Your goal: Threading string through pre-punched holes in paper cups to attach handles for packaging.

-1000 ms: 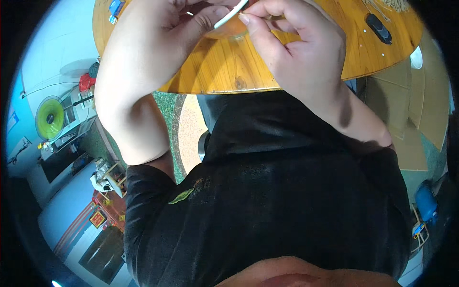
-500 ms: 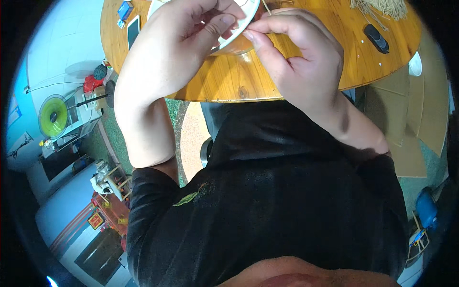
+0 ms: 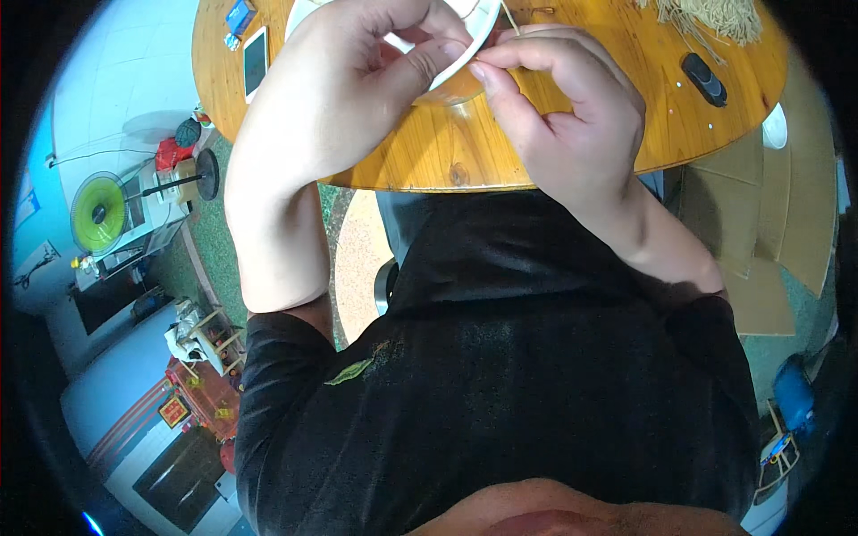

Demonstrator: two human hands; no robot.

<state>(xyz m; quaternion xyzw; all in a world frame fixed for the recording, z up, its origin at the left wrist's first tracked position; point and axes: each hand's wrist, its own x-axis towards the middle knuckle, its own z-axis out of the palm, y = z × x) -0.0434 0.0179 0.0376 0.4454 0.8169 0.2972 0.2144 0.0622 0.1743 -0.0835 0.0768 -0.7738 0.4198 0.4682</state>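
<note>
My left hand (image 3: 393, 62) arches over a round white dish (image 3: 490, 20) at the table's near edge. Its thumb and fingertips close together inside the rim, and what they hold, if anything, is too small to tell. Just right of the rim, my right hand (image 3: 563, 89) pinches with thumb and forefinger, the tips almost meeting the left fingertips. A thin beige cord (image 3: 510, 16) rises from behind the right fingers, which appear to grip it. Beneath the dish shows the curved edge of a see-through vessel (image 3: 460, 92).
On the round wooden table (image 3: 411, 161) lie a phone (image 3: 256, 64), a small blue packet (image 3: 239, 16), a dark oblong object (image 3: 704, 79), tiny white bits and a bundle of beige cords (image 3: 715, 16). A green fan (image 3: 99, 214) stands left; cardboard (image 3: 751, 205) lies right.
Both hands and the dish appear slightly further right and lower, with the table shifting a little too. Left fingertips and right pinch stay close together at the rim.
</note>
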